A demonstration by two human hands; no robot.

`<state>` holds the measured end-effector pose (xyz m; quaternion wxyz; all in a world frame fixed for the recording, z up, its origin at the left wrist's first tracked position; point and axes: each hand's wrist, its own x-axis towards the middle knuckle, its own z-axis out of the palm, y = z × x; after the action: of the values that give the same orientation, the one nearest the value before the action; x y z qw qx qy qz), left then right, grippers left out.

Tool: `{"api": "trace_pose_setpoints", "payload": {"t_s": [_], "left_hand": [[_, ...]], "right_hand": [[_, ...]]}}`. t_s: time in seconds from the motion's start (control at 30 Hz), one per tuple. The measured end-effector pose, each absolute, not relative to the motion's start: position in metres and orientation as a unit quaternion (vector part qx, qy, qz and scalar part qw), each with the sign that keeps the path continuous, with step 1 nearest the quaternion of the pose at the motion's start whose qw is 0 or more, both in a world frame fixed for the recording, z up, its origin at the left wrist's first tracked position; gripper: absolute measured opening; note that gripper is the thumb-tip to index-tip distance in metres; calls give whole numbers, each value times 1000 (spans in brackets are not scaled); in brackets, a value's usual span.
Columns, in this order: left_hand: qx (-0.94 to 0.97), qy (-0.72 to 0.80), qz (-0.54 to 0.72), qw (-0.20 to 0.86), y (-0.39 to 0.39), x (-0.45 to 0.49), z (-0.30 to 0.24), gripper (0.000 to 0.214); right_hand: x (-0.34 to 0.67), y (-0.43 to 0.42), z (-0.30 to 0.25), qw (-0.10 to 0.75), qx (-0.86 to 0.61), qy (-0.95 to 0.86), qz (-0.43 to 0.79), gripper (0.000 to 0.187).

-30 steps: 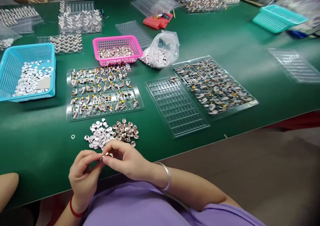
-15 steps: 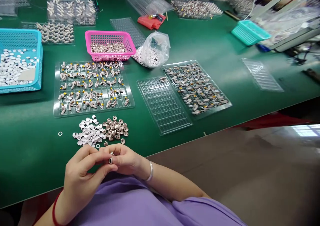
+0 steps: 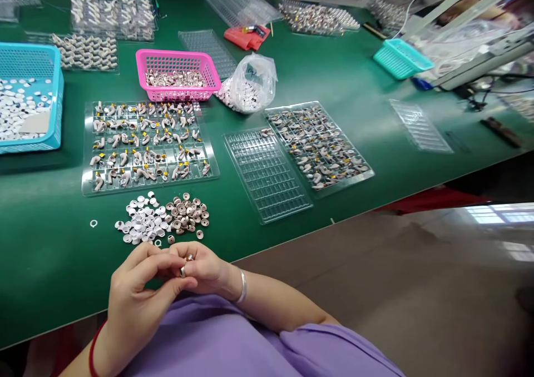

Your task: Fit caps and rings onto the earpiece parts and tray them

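Left hand (image 3: pixel 136 296) and right hand (image 3: pixel 209 272) meet — fingers (image 3: pixel 161 262) curled.

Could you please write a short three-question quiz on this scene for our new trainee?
1. What are the left hand and right hand handling together?
2. True or false: the pink basket stands to the right of the blue basket.
3. The pile of white discs lies beside which other pile?
A) brown pieces
B) green pieces
C) blue pieces

Key: 1. A small part, partly hidden; 2. True; 3. A
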<state>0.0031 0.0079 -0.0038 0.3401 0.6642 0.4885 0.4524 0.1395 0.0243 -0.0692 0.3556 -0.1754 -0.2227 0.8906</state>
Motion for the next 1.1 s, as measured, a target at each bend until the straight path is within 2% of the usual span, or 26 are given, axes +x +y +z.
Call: {"api": "trace_pose_setpoints", "payload": {"t_s": [0.2,0.37,0.53,0.67,0.87,1.1], "left_hand": [[631,490,466,379,7,-9,-12,16],[500,510,487,503,5,-20,-24,13],[384,534,469,590,3,-24,-41,21],[344,582,488,553,6,-22,-41,34],[551,585,442,400,9,-22,-25,12],[579,553,433,414,9,-19,-22,5]], "right_hand": [[150,24,-58,354,-217,-265,870,34],[168,35,-44,306,-220,-285,881,47],[166,38,-43,317,-253,-273,872,32],[158,35,-51,361,-281,-236,857,34],[153,30,-55,387,-316,-264,825,31],[150,26,-55,397,-321,-271,816,32]]}}
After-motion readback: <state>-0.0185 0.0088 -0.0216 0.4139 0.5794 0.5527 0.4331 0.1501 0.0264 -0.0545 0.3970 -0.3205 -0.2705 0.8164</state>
